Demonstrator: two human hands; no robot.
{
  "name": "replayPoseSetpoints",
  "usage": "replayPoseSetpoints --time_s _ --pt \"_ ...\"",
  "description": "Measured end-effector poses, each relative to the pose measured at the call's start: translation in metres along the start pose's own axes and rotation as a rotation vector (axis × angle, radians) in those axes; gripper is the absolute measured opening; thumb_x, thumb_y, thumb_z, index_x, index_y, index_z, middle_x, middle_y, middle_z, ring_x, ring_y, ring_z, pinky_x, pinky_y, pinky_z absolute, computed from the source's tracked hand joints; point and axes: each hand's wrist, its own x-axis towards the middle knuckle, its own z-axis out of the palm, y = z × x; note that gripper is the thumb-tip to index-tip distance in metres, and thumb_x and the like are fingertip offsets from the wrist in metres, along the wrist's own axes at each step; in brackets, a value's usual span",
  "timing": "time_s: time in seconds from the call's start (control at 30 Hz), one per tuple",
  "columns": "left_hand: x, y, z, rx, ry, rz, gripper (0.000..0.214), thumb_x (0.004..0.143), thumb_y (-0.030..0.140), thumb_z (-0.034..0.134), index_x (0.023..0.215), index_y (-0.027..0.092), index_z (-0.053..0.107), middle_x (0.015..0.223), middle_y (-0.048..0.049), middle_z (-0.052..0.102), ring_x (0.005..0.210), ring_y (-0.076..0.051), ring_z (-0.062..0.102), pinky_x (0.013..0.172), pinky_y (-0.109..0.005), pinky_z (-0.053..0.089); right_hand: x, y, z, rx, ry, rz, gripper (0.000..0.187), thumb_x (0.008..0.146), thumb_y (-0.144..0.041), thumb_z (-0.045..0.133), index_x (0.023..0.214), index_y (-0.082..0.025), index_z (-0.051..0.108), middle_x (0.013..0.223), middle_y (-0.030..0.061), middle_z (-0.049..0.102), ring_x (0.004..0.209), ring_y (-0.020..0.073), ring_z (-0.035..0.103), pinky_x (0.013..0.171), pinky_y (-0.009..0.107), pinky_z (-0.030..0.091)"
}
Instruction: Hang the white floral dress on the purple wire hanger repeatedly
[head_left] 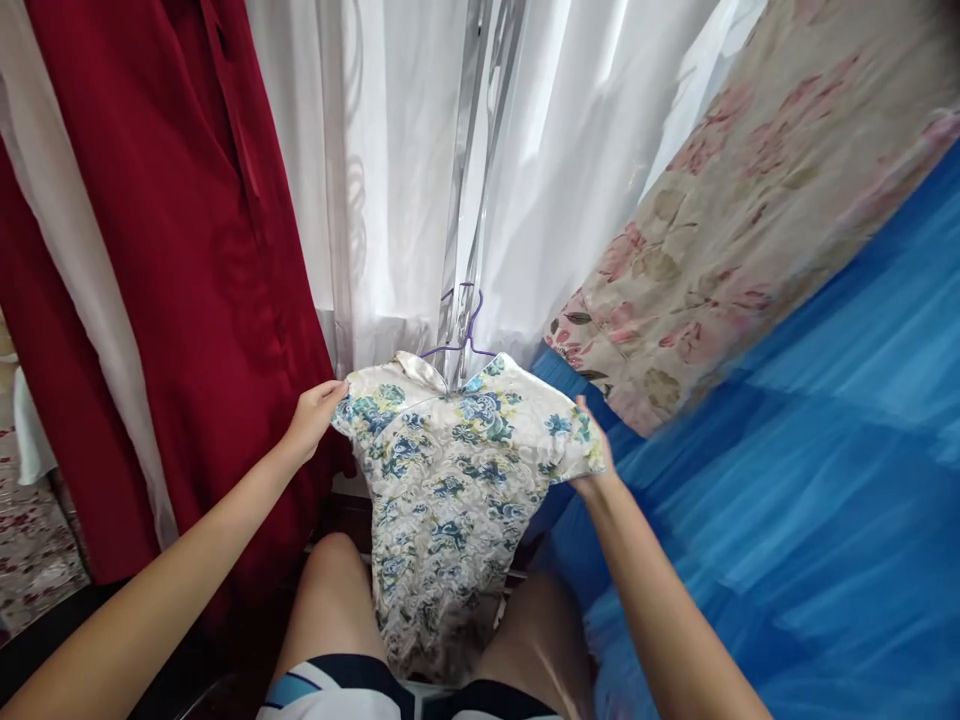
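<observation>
Floral dress (450, 480) between left grip (311, 418) and right grip (596, 478), sleeves pinched

both hands (450, 440) | hold floral dress (450, 480) by sleeves | on hanger (466, 335)

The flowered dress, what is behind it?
A white curtain hangs behind the flowered dress, and a purple hanger hook rises from its collar. The left hand and right hand hold its sleeves. The curtain's lower part is covered.

Deep red curtain (187, 250), sheer white curtain (375, 150) glowing with daylight, floral sheet (750, 200), blue bedcover (825, 450) at right
</observation>
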Motion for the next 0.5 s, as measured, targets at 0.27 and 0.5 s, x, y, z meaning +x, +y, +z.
replayPoseSetpoints --time_s 0.27,0.5 --pt "0.021 0.068 0.024 -0.175 -0.026 0.188 0.047 0.08 0.04 0.069 0.12 0.017 0.064 0.12 -0.0107 0.066 0.11 -0.026 0.062 0.097 -0.04 0.049 -0.029 -0.059 -0.007 0.299 -0.035 0.122 0.049 0.071 -0.034 0.076 0.118 -0.02 0.068 0.092 0.0087 0.076 0.068 0.0246 0.07 0.059 0.032 0.052" --pt "-0.005 0.105 0.052 0.935 -0.253 0.8 0.087 0.072 0.016 0.068 0.151 0.027 0.032 0.15 -0.011 0.037 0.144 -0.036 0.023 0.12 -0.06 0.005 -0.104 -0.048 0.041 0.382 0.164 0.009 0.023 0.07 -0.027 0.07 0.093 -0.022 0.068 0.068 -0.0009 0.059 0.055 0.0154 0.051 0.048 0.024 0.038"
